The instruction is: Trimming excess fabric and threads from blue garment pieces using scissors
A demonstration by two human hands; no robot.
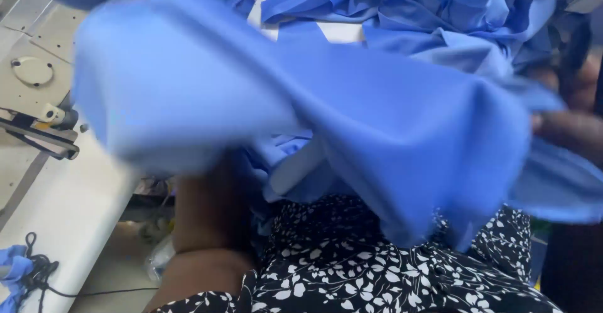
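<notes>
Nearest to me: my lap in a black dress with white flower print (377, 275), and my left forearm (207, 225) rising from it under the cloth. The left hand itself is hidden behind the fabric, so I cannot tell how it is closed or what it has hold of. Above the lap, a large piece of blue fabric (301, 106) is spread across most of the view, blurred, smooth and plain in colour, with folds draping toward the lap and its lower edge hanging over the dress. At the far right edge, my right hand (568, 131) shows only in part, touching the fabric's edge; its fingers are too blurred and covered to judge the grip. To the left, a pale work table (63, 206) carries a black metal fitting (38, 134) and, at its near corner, a dark cord with a blue scrap (19, 272). Farther off, a heap of more blue cloth (440, 11) lies crumpled on the table. No containers identifiable.
</notes>
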